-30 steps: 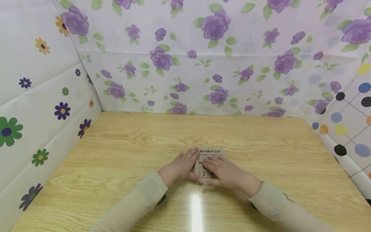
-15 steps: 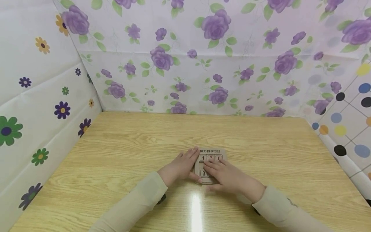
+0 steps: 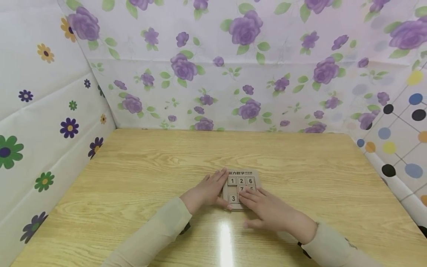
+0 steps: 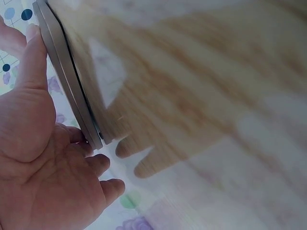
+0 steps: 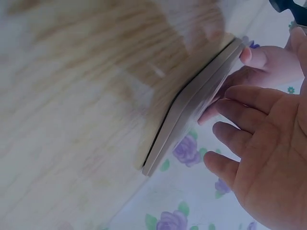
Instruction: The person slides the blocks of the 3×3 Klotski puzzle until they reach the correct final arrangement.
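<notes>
A flat, grey-beige number slide puzzle (image 3: 232, 190) lies on the wooden table. Its top row reads 1, 2, 6; tiles 7 and 3 also show, while others are partly under the right fingers. A gap sits below tile 1. Along the puzzle's left side, my left hand (image 3: 207, 190) holds the frame, thumb at the near-left corner and fingers by the far-left corner. The left wrist view shows the puzzle edge (image 4: 72, 81) between that thumb and the fingers. My right hand (image 3: 271, 208) reaches over the lower right tiles, fingers extended, thumb off the puzzle.
The wood-grain table (image 3: 160, 159) surrounds the puzzle, with a light reflection in front of it. Purple-flowered cloth (image 3: 217, 92) hangs at the back. Other patterned sheets stand at the left and right sides.
My right hand has drawn back toward the lower right, uncovering tiles 1, 2, 6 and part of 7. My left hand stays at the puzzle's left side.
</notes>
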Demonstrator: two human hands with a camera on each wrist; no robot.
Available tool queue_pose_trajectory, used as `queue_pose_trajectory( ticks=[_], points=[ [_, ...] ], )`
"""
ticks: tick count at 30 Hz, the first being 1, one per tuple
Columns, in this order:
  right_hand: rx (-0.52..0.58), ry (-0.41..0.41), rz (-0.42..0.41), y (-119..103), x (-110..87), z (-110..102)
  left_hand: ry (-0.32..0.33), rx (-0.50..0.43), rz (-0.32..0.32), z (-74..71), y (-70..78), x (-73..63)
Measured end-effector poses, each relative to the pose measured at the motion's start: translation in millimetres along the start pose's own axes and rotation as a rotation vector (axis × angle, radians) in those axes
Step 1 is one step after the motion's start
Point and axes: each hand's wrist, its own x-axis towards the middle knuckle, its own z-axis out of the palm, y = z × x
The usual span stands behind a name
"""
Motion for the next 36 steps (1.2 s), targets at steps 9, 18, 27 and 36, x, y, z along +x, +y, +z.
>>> queue_pose_trajectory(
  ticks=[9, 18, 27, 36],
  points=[
    [-0.032, 0.004, -0.058, -10.4, -6.1, 2.0, 0.002, -0.010, 0.003, -0.8, 1.9, -2.1],
    [-0.025, -0.019, -0.024, -11.8, -3.6, 4.0, 0.009, -0.018, 0.002, 1.1, 2.1, -1.3],
    [-0.110, 0.063, -0.029, -15.9, -0.4, 6.3, 0.005, -0.018, 0.003, -0.3, 1.6, -1.3],
    [-0.131, 0.069, -0.015, -20.5, 2.0, 4.0, 0.001, -0.033, 0.000, -0.9, 2.2, -1.3]
  ],
)
